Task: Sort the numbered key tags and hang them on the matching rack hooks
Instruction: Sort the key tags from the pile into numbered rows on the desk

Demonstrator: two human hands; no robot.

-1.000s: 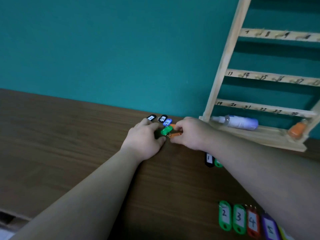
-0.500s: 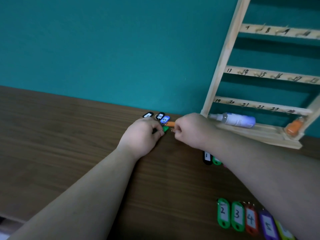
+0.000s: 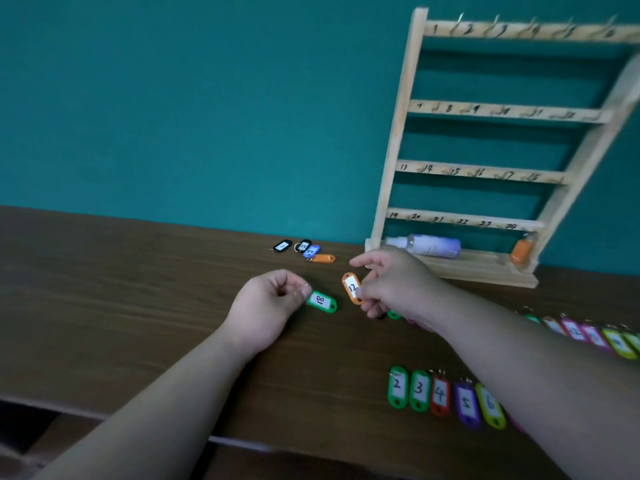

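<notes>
While both tags are off the pale wooden rack, the left hand keeps its grip pinched on the ring end of the green plastic key tag marked 18. The right hand has its grip clamped on the orange plastic key tag marked 12. Both are low over the dark wooden surface. That thin ring could slip from so light a pinch. The right forearm, close above the sorted row of tags marked 2 to 6, could scatter it.

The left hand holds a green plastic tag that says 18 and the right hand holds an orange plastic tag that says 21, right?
Not quite. The head view shows the orange plastic tag in the right hand says 12, not 21. The left hand does hold the green plastic tag marked 18.
</notes>
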